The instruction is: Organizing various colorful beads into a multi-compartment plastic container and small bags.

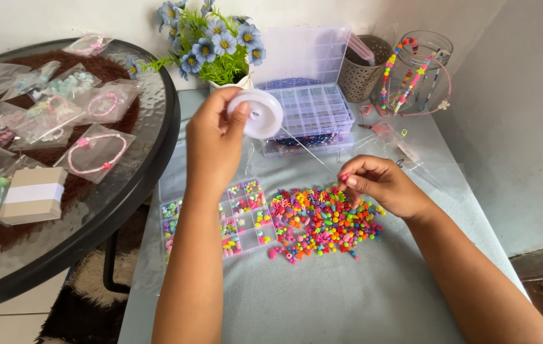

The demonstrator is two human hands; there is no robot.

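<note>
A pale, soft cloth (348, 299) is covering the work table, which is standing against a white wall beside a round glass table (125, 191) with a dark rim, strewn with clear packets (96, 151) of bead bracelets and a small cardboard box (31, 194). At the back, clear plastic organisers (313, 109) are sitting stacked with a lid tipped up, flanked by blue fabric flowers (211, 41), a woven metal cup (359, 69) and a glass jar (419, 67) draped with beaded strands. Nearer, a compartmented tray (239, 216) is lying just beside a loose heap of bright, rounded beads (322, 223). The left hand (214, 143) is gripping a flat white spool (255, 113) between thumb and fingers, raised above the tray. A fine clear thread (310, 151) is running from the spool to the right hand (380, 185), whose fingertips are pressed together over the heap, pinching the thread's end and apparently a small pink bead, though it is too tiny to confirm.
</note>
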